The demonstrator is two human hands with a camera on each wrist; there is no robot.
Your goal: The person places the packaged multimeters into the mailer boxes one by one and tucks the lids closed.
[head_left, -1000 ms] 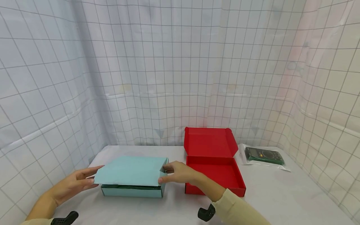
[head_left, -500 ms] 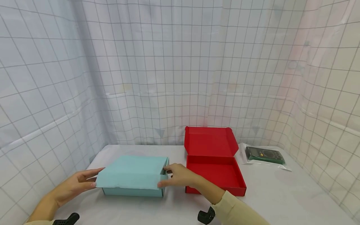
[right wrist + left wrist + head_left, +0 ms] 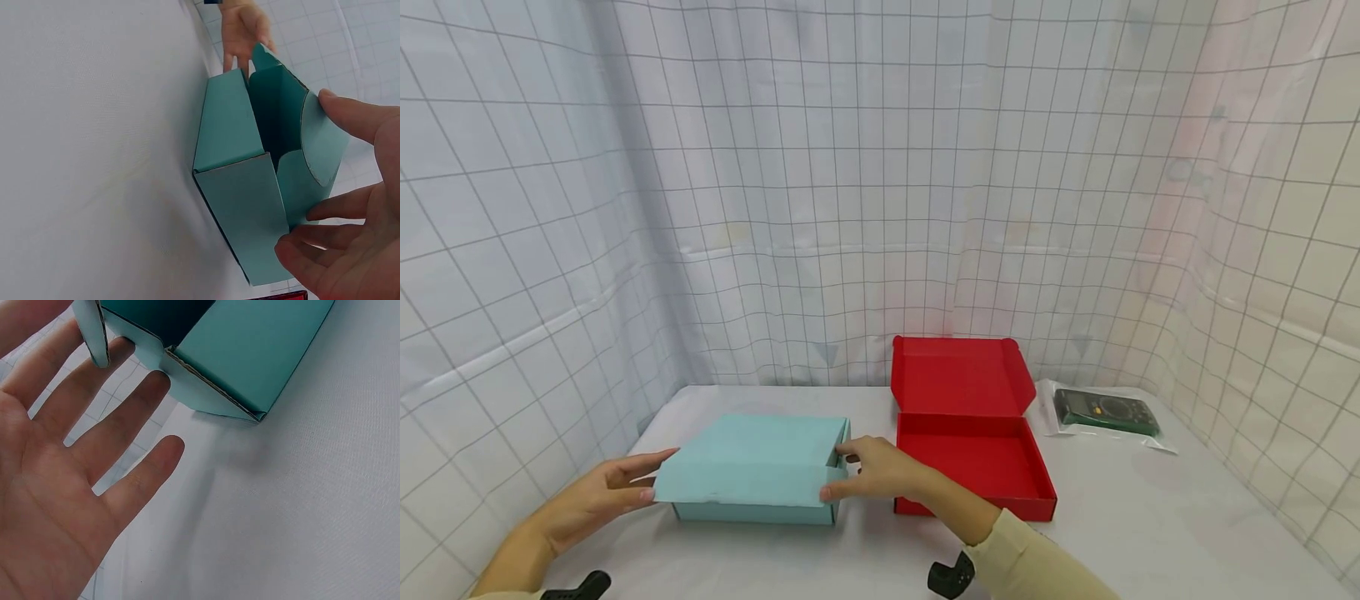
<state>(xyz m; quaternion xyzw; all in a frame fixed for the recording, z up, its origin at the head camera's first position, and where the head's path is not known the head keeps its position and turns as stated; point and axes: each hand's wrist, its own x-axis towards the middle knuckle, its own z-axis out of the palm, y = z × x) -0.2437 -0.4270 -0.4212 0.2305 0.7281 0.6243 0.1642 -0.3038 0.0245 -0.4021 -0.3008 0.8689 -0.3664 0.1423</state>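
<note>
A light teal cardboard box rests at the left of the table, its lid tilted down low over the front wall. My left hand is at the lid's left side, thumb tip right at the front corner. In the left wrist view its fingers extend beside the box's side panel. My right hand grips the lid's right front corner. Seen from the right wrist, its thumb lies at the lid's edge and the bent fingers rest against the side. A gap under the lid shows a dark interior; the contents are hidden there.
A red cardboard box stands just right of the teal one, lid raised and inside bare. Farther right lies a green multimeter in a clear plastic bag. Gridded white curtains enclose the back and sides of the table.
The teal lid has come down over the front wall, hiding the green item that showed beneath it. Both hands have lowered slightly with it. Over the last half second little has moved.
</note>
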